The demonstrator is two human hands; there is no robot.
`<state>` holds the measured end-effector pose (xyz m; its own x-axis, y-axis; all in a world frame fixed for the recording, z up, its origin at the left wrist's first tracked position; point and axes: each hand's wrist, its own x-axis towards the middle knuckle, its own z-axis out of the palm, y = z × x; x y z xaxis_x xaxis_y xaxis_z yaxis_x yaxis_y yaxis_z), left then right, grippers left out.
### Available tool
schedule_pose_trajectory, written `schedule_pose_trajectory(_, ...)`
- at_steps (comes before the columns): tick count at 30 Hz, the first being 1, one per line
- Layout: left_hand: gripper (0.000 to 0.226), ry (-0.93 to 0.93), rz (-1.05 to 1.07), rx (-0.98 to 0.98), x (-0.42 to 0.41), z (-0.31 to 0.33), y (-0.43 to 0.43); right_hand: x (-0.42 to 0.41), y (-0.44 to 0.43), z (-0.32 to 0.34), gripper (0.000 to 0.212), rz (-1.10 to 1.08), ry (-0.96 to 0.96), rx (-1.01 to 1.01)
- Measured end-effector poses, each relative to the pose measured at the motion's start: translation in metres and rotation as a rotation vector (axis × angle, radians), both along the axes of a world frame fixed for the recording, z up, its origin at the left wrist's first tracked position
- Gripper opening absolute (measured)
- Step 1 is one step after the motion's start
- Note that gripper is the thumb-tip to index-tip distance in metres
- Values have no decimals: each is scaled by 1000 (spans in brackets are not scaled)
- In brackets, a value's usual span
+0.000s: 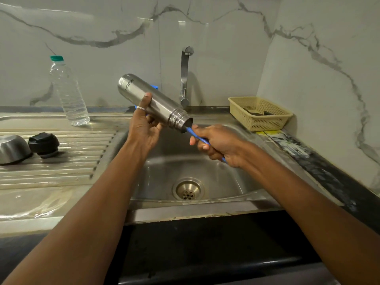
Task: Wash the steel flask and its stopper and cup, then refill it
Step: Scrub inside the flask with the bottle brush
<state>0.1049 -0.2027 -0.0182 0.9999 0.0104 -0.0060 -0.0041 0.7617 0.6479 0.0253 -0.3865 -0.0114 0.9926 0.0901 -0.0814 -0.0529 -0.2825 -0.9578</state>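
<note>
My left hand [144, 128] grips the steel flask [156, 101] around its body, holding it tilted above the sink with its open threaded mouth pointing down to the right. My right hand [218, 144] holds the blue handle of a bottle brush [197, 136]; the brush end is inside the flask's mouth and hidden. The black stopper [43, 144] stands on the ribbed drainboard at the left. Beside it, at the frame's left edge, the steel cup [12, 149] lies upside down.
The steel sink [226, 182] with its drain [188, 189] lies below the hands. A tap [185, 79] rises behind it. A clear plastic water bottle [68, 93] with a green cap stands back left. A beige basket [260, 113] sits back right, against the marble wall.
</note>
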Motion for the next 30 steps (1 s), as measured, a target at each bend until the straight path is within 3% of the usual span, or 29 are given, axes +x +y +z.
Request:
schedule_pose_trajectory(1,37,8,12,-16,0,-1,0,3,-4,-4,47,-25,-153,-216)
schedule_pose_trajectory(3,49,21,26,-50,2,-3,1,9,-11,-14,46,-130,-628,-787)
schedule_pose_trajectory(4,55,20,30,-63,3,-4,2,14,-14,-20,40,-190,-856,-975)
schedule_pose_trajectory(7,61,0,25,-61,2,-5,-1,17,-15,-23,16,-366,-1229,-1276)
schedule_pose_trajectory(8,61,-1,31,-55,2,-6,-2,18,-12,-23,15,-397,-1250,-1305)
schedule_pose_trajectory(10,61,0,47,-52,3,-6,-1,16,-1,-23,16,-350,-1092,-1182)
schedule_pose_trajectory(11,60,0,53,-45,3,-6,1,13,4,-20,24,-268,-867,-1020)
schedule_pose_trajectory(13,58,3,70,-9,5,-7,4,7,10,-12,38,-91,-332,-479)
schedule_pose_trajectory(14,57,6,73,3,5,-7,5,4,10,-10,42,-46,-159,-275)
schedule_pose_trajectory(15,56,13,69,1,6,-7,5,4,8,-9,44,-24,-116,-225)
schedule_pose_trajectory(19,55,42,63,-58,6,-8,3,12,-5,-13,26,-114,-484,-662)
schedule_pose_trajectory(26,58,0,5,-98,5,-6,-1,15,-8,-20,20,-225,-1092,-1036)
schedule_pose_trajectory(28,58,20,15,-90,6,-8,-1,14,-7,-18,22,-276,-1035,-1067)
schedule_pose_trajectory(30,60,46,42,-43,10,-10,4,11,-3,-13,32,-205,-732,-938)
